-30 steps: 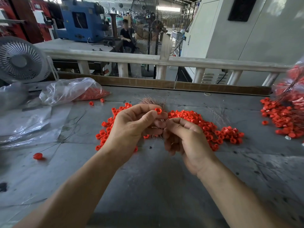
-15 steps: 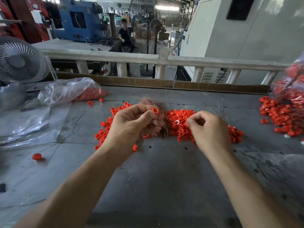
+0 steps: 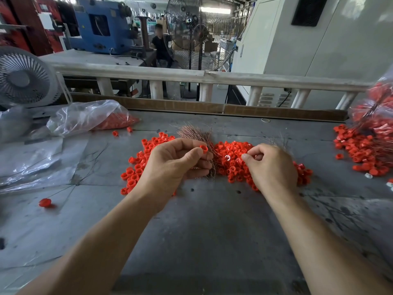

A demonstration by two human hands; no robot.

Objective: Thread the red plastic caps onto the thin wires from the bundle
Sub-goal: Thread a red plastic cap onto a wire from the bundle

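A heap of small red plastic caps [image 3: 232, 158] lies in the middle of the grey table [image 3: 202, 231]. My left hand [image 3: 172, 165] grips a bundle of thin copper-coloured wires [image 3: 196, 135] that fans out away from me, and pinches one red cap [image 3: 203, 149] between thumb and forefinger. My right hand [image 3: 271, 167] hovers over the right part of the heap with thumb and forefinger pinched together; a thin wire may lie between them, but I cannot make it out.
A clear bag with red caps [image 3: 91, 118] lies at the back left beside a white fan [image 3: 23, 78]. Caps on wires [image 3: 361, 147] are piled at the right under another bag [image 3: 376, 107]. A single cap on a wire [image 3: 45, 202] lies front left. A railing [image 3: 202, 75] borders the far edge.
My right hand pulled away from my left hand to the right, over the cap heap. My left hand stayed put with the wire bundle and the cap.
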